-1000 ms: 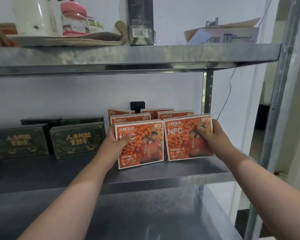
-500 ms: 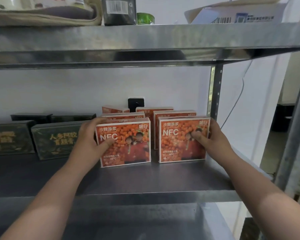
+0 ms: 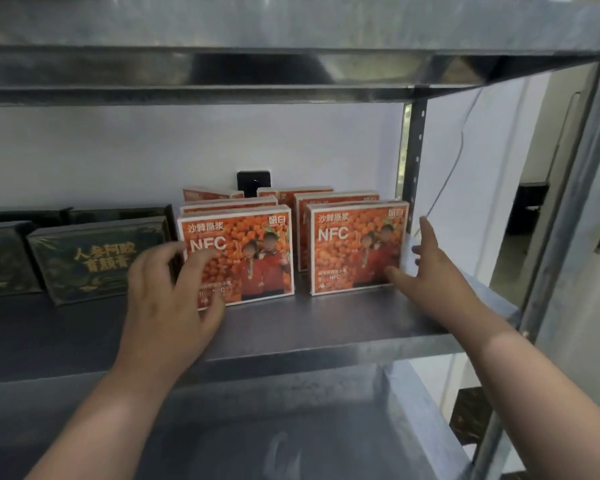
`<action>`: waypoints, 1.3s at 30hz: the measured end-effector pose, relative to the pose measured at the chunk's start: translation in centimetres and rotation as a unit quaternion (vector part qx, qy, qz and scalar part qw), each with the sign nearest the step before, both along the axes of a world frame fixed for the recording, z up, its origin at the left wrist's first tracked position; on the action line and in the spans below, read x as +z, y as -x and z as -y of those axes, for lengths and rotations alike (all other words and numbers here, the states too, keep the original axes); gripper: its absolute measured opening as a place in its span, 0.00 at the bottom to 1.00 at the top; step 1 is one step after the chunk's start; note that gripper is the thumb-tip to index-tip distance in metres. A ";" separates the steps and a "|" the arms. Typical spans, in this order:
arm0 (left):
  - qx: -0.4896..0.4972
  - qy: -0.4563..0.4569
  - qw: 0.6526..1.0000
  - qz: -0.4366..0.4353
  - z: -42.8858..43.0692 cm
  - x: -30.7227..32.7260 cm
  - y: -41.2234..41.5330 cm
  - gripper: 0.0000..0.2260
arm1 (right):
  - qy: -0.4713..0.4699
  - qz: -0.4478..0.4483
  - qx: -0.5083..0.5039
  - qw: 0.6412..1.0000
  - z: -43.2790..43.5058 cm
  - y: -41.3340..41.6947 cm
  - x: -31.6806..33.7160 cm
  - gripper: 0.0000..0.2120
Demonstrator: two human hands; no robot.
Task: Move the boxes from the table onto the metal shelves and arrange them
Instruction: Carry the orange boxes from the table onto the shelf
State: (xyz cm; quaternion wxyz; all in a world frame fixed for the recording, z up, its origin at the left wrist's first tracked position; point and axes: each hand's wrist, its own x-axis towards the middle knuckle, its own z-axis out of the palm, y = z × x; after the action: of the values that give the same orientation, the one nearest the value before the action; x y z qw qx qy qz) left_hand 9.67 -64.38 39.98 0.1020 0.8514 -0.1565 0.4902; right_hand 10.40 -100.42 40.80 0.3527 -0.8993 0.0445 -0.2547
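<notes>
Two orange NFC boxes stand upright at the front of the middle metal shelf [image 3: 326, 327]: the left box [image 3: 253, 251] and the right box [image 3: 354, 244], with more orange boxes [image 3: 329, 197] in rows behind them. My left hand [image 3: 174, 292] hovers in front of the left box's lower left corner with fingers spread and loosely bent, gripping nothing. My right hand [image 3: 430, 268] is beside the right box's right edge with fingers straight, thumb tip at its lower front.
Dark green boxes with gold lettering [image 3: 97, 258] stand to the left on the same shelf. An upper shelf [image 3: 291, 32] runs overhead. A perforated upright [image 3: 411, 161] stands behind the right box, and a front post [image 3: 575, 188] at right. A lower shelf [image 3: 291, 427] lies below.
Both hands have let go of the two front orange boxes, which now stand free on the shelf. The hands have drawn back slightly and opened. The camera has moved closer and lower.
</notes>
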 end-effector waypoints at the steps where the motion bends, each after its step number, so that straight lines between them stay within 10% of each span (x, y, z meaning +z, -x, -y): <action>1: -0.010 -0.007 1.000 -0.020 -0.1 -0.8 0.6 0.21 | 0.033 -0.028 -0.024 0.999 0.0 1.0 -0.3 0.45; 6: -0.098 -0.076 0.976 -0.181 0.3 -3.7 2.0 0.18 | 0.197 -0.159 -0.087 0.964 -1.5 6.1 -2.5 0.25; 17: -0.306 -0.177 0.916 -0.189 7.2 -10.8 9.3 0.27 | 0.277 -0.036 -0.075 0.957 -7.9 21.5 -13.0 0.25; 29: -0.457 -0.314 0.743 -0.376 16.2 -24.2 22.9 0.22 | 0.133 -0.288 -0.169 0.933 -5.4 41.7 -26.6 0.15; 39: -0.539 -0.447 0.616 -0.361 23.3 -28.8 30.4 0.25 | -0.014 -0.392 -0.241 0.888 -5.7 52.2 -31.9 0.19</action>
State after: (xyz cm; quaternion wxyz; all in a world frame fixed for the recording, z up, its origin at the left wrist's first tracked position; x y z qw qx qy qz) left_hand -20.70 -87.73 11.16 0.0034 0.6627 -0.7374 -0.1307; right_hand -41.81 -94.67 8.93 0.2469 -0.8823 0.3985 0.0423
